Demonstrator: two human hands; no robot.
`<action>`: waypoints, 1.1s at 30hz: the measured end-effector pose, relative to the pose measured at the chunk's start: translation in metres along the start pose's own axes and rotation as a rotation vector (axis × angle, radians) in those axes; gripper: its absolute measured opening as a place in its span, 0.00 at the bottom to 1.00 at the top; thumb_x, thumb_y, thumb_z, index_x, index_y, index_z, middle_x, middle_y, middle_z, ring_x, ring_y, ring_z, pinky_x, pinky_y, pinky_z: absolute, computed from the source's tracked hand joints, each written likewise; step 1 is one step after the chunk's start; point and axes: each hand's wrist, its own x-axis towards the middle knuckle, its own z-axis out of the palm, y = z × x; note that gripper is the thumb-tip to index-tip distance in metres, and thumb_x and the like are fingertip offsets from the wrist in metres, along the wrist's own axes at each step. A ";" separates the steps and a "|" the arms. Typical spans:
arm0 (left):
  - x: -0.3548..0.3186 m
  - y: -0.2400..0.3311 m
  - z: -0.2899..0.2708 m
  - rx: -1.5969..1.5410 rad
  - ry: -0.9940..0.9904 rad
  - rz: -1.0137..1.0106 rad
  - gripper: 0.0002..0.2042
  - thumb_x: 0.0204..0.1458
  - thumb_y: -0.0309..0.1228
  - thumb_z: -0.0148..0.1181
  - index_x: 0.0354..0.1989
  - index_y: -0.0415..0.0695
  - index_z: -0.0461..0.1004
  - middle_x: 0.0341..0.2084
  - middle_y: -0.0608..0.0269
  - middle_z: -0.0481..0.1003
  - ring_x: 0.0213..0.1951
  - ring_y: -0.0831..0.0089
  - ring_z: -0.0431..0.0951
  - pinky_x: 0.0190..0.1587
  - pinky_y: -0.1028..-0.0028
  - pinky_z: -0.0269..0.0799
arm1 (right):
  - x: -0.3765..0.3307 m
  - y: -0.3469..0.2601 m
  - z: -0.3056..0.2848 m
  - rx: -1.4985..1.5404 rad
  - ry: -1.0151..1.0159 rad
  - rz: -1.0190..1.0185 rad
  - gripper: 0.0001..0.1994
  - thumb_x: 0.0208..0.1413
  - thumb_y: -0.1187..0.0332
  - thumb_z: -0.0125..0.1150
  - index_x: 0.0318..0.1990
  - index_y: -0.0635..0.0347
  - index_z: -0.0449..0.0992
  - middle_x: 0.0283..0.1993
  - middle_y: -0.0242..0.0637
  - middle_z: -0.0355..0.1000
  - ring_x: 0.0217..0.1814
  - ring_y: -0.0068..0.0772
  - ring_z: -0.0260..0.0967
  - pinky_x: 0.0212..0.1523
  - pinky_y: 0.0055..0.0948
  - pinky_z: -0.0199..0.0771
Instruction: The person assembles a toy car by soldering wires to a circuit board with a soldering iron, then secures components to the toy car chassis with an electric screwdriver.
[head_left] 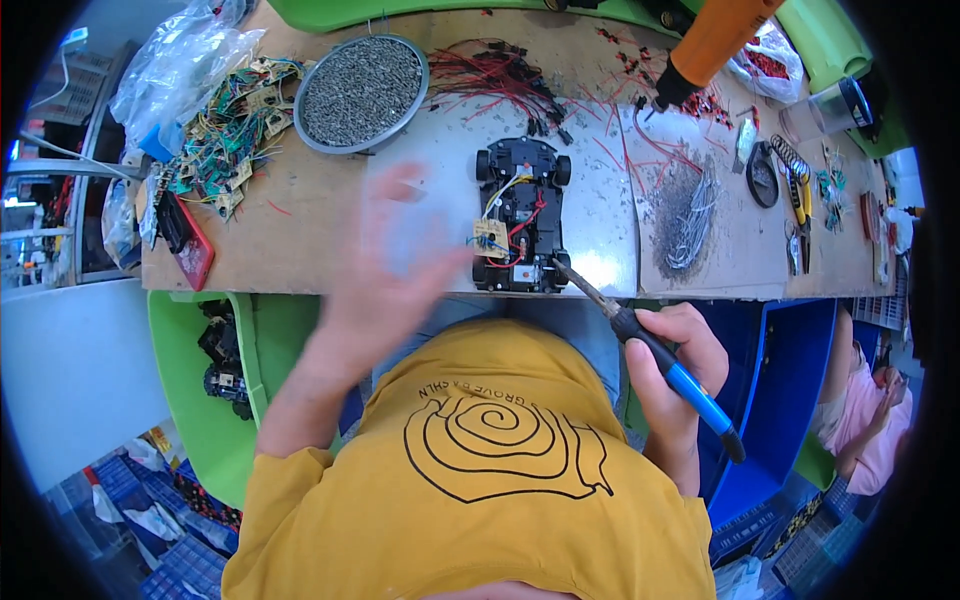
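Note:
A black toy car chassis [525, 205] lies on the white work sheet [600, 235] at the near edge of the bench. Red and yellow wires run along it, and a small tan circuit board [487, 238] rests at its left side. My right hand [690, 355] is closed round the blue and black handle of a soldering iron [672, 366]. Its tip points at the chassis's near right corner; I cannot tell whether it touches. Just left of the chassis, my left hand [385, 275] is smeared by motion, its thumb side close to the circuit board.
A round tub [362, 95] of small grey metal parts stands behind, beside a heap of wired circuit boards [235, 130]. Red wires [500, 80] lie at the back. An orange-handled tool [715, 45] hangs at upper right. Green [195, 400] and blue [770, 400] bins flank me below the bench.

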 end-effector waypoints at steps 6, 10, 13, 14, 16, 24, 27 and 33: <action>-0.027 -0.038 -0.272 0.410 1.150 0.304 0.15 0.52 0.25 0.57 0.46 0.31 0.64 0.42 0.47 0.76 0.44 0.64 0.77 0.42 0.69 0.69 | 0.002 0.004 -0.007 0.062 0.047 0.010 0.10 0.40 0.79 0.65 0.34 0.67 0.77 0.26 0.40 0.72 0.26 0.30 0.69 0.29 0.24 0.66; -0.061 0.008 -0.291 0.526 1.580 0.466 0.11 0.50 0.26 0.61 0.36 0.31 0.69 0.36 0.50 0.77 0.38 0.67 0.76 0.34 0.71 0.71 | 0.014 0.007 -0.001 0.024 0.018 -0.011 0.10 0.41 0.79 0.65 0.34 0.67 0.77 0.26 0.40 0.72 0.26 0.29 0.68 0.28 0.24 0.65; -0.066 0.007 -0.246 0.818 1.170 0.615 0.11 0.49 0.24 0.58 0.38 0.30 0.70 0.37 0.51 0.75 0.36 0.69 0.74 0.33 0.75 0.70 | 0.019 0.002 0.002 0.028 0.002 -0.030 0.10 0.41 0.79 0.66 0.34 0.67 0.77 0.26 0.39 0.72 0.25 0.29 0.68 0.28 0.23 0.65; -0.065 -0.006 -0.217 0.949 0.904 0.481 0.13 0.48 0.23 0.58 0.41 0.30 0.71 0.39 0.51 0.74 0.37 0.70 0.74 0.34 0.78 0.69 | 0.019 0.000 0.003 0.041 0.005 -0.044 0.10 0.40 0.79 0.66 0.35 0.67 0.77 0.26 0.38 0.71 0.25 0.29 0.68 0.27 0.23 0.64; -0.035 -0.021 -0.117 0.275 0.486 0.167 0.26 0.42 0.30 0.70 0.50 0.36 0.70 0.51 0.55 0.72 0.54 0.66 0.69 0.55 0.67 0.63 | 0.014 0.001 0.006 0.016 0.024 -0.043 0.11 0.40 0.79 0.66 0.35 0.66 0.77 0.26 0.38 0.71 0.25 0.28 0.68 0.27 0.23 0.64; -0.003 -0.017 0.015 0.158 -0.240 0.415 0.15 0.39 0.29 0.71 0.37 0.47 0.77 0.39 0.67 0.78 0.44 0.63 0.71 0.47 0.66 0.62 | 0.004 -0.005 0.000 0.000 0.028 -0.011 0.11 0.38 0.79 0.66 0.34 0.65 0.77 0.25 0.39 0.73 0.24 0.31 0.69 0.27 0.25 0.67; -0.004 -0.011 0.028 0.228 -0.211 0.344 0.08 0.41 0.24 0.68 0.30 0.48 0.78 0.29 0.70 0.78 0.37 0.64 0.70 0.42 0.68 0.63 | 0.003 -0.003 0.001 -0.008 0.014 -0.017 0.11 0.37 0.78 0.67 0.33 0.65 0.78 0.25 0.40 0.73 0.24 0.33 0.69 0.27 0.26 0.68; -0.013 -0.015 0.041 0.253 -0.182 0.404 0.08 0.39 0.23 0.68 0.29 0.47 0.78 0.29 0.69 0.75 0.37 0.65 0.70 0.43 0.68 0.61 | 0.004 -0.003 0.004 -0.027 -0.011 0.000 0.10 0.37 0.78 0.67 0.32 0.64 0.77 0.25 0.40 0.74 0.25 0.35 0.70 0.28 0.26 0.69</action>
